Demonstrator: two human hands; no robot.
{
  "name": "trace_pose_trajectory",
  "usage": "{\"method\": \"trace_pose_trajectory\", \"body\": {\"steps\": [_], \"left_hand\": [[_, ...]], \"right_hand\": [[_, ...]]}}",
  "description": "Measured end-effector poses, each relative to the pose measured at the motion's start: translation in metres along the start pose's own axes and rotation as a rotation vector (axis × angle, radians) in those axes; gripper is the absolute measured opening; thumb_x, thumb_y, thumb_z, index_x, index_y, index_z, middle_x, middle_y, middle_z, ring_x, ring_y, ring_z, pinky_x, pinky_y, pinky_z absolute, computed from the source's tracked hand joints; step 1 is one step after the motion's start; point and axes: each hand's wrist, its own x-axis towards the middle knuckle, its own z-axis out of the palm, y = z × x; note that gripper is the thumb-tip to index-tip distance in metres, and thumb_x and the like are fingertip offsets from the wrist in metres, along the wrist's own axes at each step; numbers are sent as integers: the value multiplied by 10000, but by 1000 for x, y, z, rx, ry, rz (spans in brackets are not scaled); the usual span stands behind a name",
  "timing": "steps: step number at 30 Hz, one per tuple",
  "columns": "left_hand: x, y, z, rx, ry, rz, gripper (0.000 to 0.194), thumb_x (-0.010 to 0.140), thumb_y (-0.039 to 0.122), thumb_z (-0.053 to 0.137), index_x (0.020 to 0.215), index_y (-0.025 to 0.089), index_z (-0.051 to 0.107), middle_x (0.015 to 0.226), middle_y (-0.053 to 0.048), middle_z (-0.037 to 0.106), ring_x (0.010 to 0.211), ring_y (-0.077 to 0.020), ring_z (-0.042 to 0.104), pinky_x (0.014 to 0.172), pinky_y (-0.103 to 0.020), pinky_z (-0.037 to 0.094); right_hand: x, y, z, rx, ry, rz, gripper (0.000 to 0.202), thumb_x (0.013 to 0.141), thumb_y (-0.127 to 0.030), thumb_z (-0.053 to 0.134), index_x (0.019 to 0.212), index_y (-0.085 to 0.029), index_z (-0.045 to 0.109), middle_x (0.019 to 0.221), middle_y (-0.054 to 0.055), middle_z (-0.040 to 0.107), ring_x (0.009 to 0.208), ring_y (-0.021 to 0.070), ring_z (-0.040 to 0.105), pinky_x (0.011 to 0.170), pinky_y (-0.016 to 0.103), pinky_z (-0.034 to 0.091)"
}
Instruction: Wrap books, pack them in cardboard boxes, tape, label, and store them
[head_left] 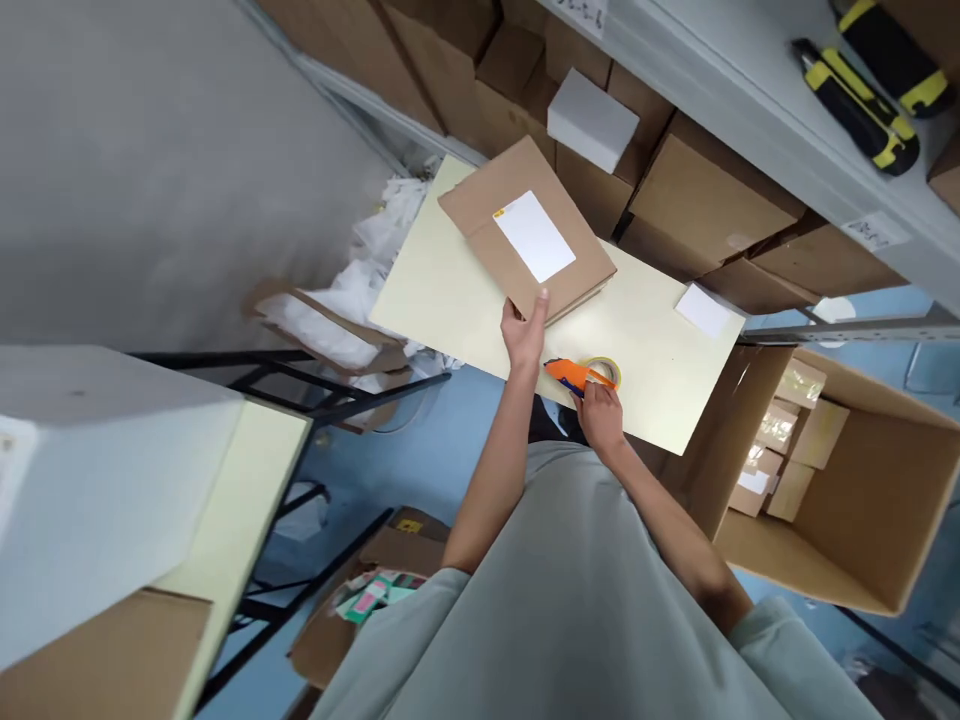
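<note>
One box (526,228) is gripped at its near corner by the half-open left hand (524,335); the right hand (602,416) curls around a tape dispenser (565,374).

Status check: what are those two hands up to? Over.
Left hand gripping box, label up. Right hand holding orange tool. White card on table, seemingly not in the way.

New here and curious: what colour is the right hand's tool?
The tool is mostly orange, part blue, best in the head view.
</note>
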Motion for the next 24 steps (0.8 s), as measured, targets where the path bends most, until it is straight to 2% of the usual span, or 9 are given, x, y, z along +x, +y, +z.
{"method": "trace_pose_trajectory", "body": {"steps": [2,5,8,11,14,17,19,21,24], "left_hand": [[1,4,3,21,-14,41,722,939,653,819,1457,188,622,1516,-215,696,1438,-304,681,1293,-515,493],[5,3,-7,95,-92,87,777,922,713,806,1467,192,619,1547,-206,677,1489,-283,639,1311,-469,468],[12,-2,-19,161,-182,41,830,912,777,774,1472,186,614,1575,-206,661,1471,-269,651,1288,-434,488],[13,-7,-22,158,-173,35,890,919,790,753,1544,186,559,1627,-199,620,1491,-246,632,1292,-403,479],[12,-9,-19,127,-141,20,916,925,758,769,1593,179,526,1641,-195,607,1499,-247,627,1285,-378,485],[13,-10,-19,144,-120,-22,863,950,700,778,1608,199,530,1638,-185,611,1499,-239,627,1295,-385,477],[16,-11,-20,162,-121,-35,835,970,680,765,1619,213,525,1637,-181,610,1498,-231,628,1299,-400,475],[17,-11,-21,176,-133,-37,828,983,681,748,1630,220,514,1641,-181,606,1490,-226,636,1288,-405,491],[17,-11,-23,211,-154,-32,833,990,705,724,1638,227,507,1635,-179,614,1484,-229,641,1279,-409,506]], "right_hand": [[-2,-2,2,10,3,6,287,1143,-347,593,1195,-86,698,1039,208,788,1011,311,742,1061,429,550],[-2,-3,3,51,-20,32,310,1155,-345,564,1211,-67,690,1042,215,782,1017,317,735,1073,436,525],[3,-2,0,112,-71,34,290,1150,-319,582,1216,-63,701,1057,212,790,1044,316,738,1102,431,506],[4,7,-10,141,-100,11,263,1125,-282,642,1261,-64,697,1094,203,803,1082,308,741,1112,415,502],[-17,35,-23,81,-129,16,307,1133,-291,628,1317,-51,681,1121,200,813,1078,298,753,1098,404,501],[-54,80,-38,6,-166,87,321,1138,-311,603,1287,-43,697,1082,202,823,1035,309,765,1049,397,502],[-67,112,-48,-39,-168,154,344,1140,-353,584,1229,-47,714,1030,211,820,1007,330,762,997,400,499],[-54,139,-61,-74,-137,179,367,1145,-376,544,1198,-55,715,1026,229,816,997,346,753,970,409,489],[11,163,-82,-100,-80,163,363,1141,-318,492,1246,-36,695,1099,250,820,995,349,752,995,432,485]]}}
